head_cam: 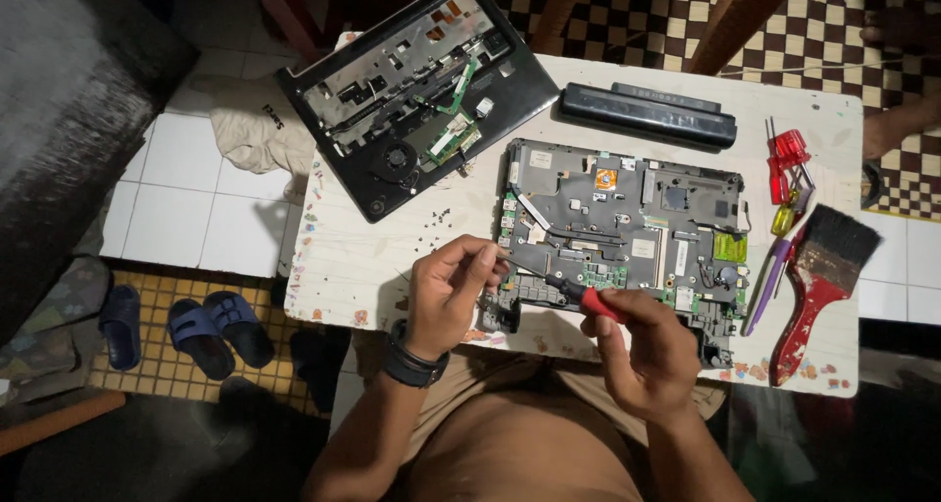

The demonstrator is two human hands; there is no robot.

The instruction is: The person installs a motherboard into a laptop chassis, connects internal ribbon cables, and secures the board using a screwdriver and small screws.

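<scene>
gripping a red-handled screwdriver (578, 298) in a closed fist, the right hand (642, 350) is aiming its dark shaft at the front left edge of the stripped laptop base (627, 232), which is lying flat near the middle of the small white table (353, 267). the left hand (446, 291) is pinching its fingertips together right at the tip — whether on a screw or on the shaft itself is too small to tell.

the main risk, as i judge it, is the tip slipping off a screw head and gouging the green board just beside it, since the driver is coming in at a low slant rather than upright. a freed screw could also be dropping from the pinch and joining the tiny dark screws (436, 223) scattering across the table between the base and the upturned black top case (412, 80) — easy to mix up or roll off the edge. the paintbrush (818, 276) and spare screwdrivers (789, 174) are lying well apart on the right, out of harm's way.
</scene>
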